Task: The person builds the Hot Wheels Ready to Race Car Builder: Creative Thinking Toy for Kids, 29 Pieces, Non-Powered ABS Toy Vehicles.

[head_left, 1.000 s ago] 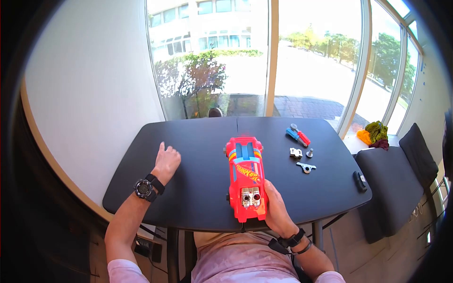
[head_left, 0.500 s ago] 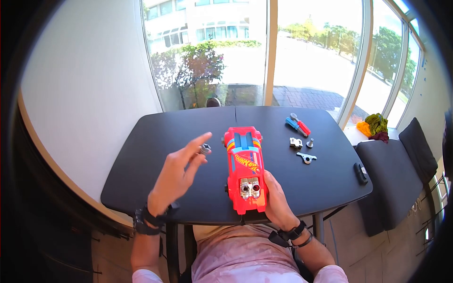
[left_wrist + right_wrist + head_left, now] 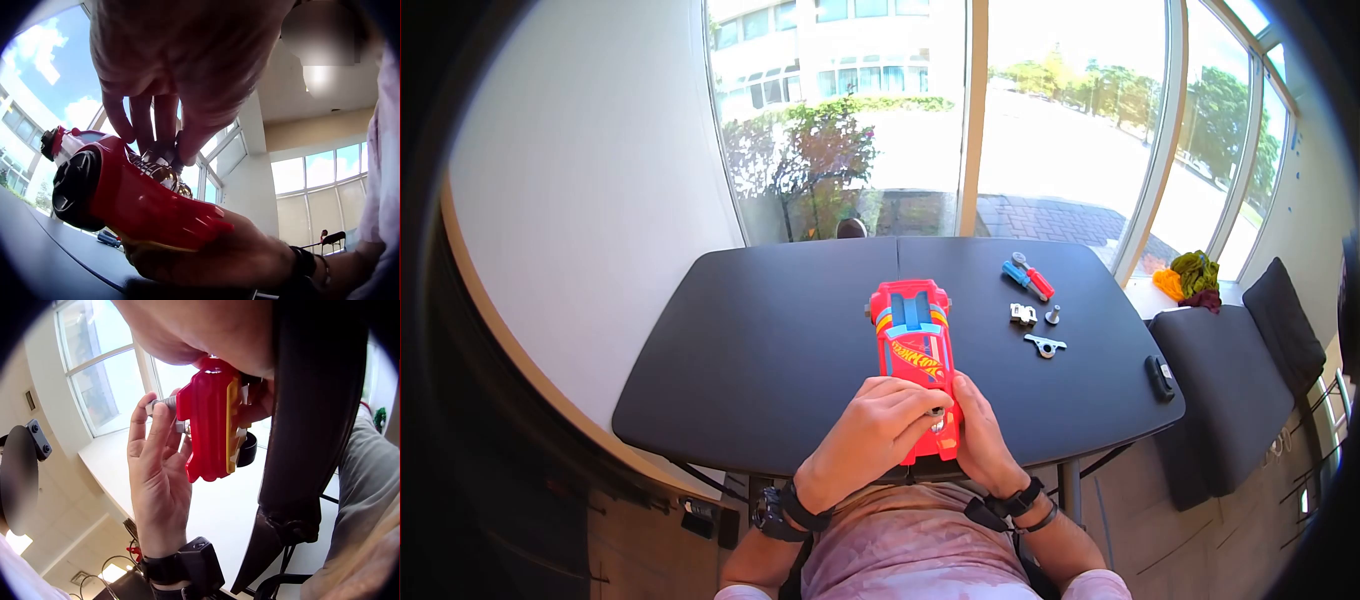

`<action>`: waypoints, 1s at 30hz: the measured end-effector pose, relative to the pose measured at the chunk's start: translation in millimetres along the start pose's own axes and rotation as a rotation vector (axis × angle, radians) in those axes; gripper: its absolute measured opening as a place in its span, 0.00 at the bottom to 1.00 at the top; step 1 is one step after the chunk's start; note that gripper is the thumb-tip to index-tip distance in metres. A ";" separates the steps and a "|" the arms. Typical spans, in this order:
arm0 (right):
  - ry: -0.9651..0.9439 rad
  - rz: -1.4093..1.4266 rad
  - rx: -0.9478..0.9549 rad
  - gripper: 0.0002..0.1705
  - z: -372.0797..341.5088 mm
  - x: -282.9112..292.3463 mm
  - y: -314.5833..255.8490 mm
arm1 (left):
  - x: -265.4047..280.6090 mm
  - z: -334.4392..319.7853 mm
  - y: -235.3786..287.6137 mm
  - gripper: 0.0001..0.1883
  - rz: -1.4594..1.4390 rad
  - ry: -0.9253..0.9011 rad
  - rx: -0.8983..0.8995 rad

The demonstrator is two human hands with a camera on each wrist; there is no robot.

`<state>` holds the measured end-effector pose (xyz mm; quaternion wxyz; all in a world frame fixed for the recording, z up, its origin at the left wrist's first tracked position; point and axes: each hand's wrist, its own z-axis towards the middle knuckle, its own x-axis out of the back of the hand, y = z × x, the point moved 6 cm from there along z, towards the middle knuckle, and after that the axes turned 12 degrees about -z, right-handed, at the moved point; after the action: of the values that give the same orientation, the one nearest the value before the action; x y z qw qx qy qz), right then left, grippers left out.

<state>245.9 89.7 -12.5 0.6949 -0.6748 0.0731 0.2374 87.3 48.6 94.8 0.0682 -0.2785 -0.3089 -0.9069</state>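
A red Hot Wheels toy car [image 3: 912, 345] with blue windows is held over the table's near edge. My right hand [image 3: 988, 440] grips it along its right side. My left hand [image 3: 868, 437] reaches over the car's near end, where the silver engine piece [image 3: 156, 172] sits. Between its thumb and fingertips it pinches a grey toy bolt [image 3: 160, 405], whose shaft points at the car in the right wrist view. Most of the engine is hidden behind the left fingers in the head view. A black wheel [image 3: 76, 189] shows on the car's side.
On the right of the black table [image 3: 740, 350] lie tools with red and blue handles [image 3: 1028, 278]. Near them are a silver block-like part [image 3: 1022, 314], another grey bolt [image 3: 1053, 315] and a grey bracket [image 3: 1045, 346]. A black device [image 3: 1159, 378] lies by the right edge.
My left hand has come from the table's left side, lifting the grey bolt across to the car's engine. My right hand still holds the car in about the same place.
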 end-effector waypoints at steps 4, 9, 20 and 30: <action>-0.002 -0.018 0.005 0.28 -0.2 2.1 2.8 | -1.5 0.3 10.0 0.15 0.153 -0.012 -0.067; 0.001 -0.036 0.012 0.27 -0.8 1.0 0.6 | -7.6 -3.2 -0.3 0.20 0.075 -0.010 -0.077; 0.008 -0.014 -0.011 0.27 -1.2 0.9 0.4 | -8.8 0.2 4.0 0.23 -0.036 -0.013 0.050; 0.007 -0.032 0.003 0.28 -1.6 1.6 0.1 | -5.3 3.8 8.1 0.16 -0.020 -0.028 -0.012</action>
<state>247.6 88.6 -13.4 0.6992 -0.6759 0.0652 0.2236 95.9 44.2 98.6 0.0531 -0.2884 -0.3070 -0.9054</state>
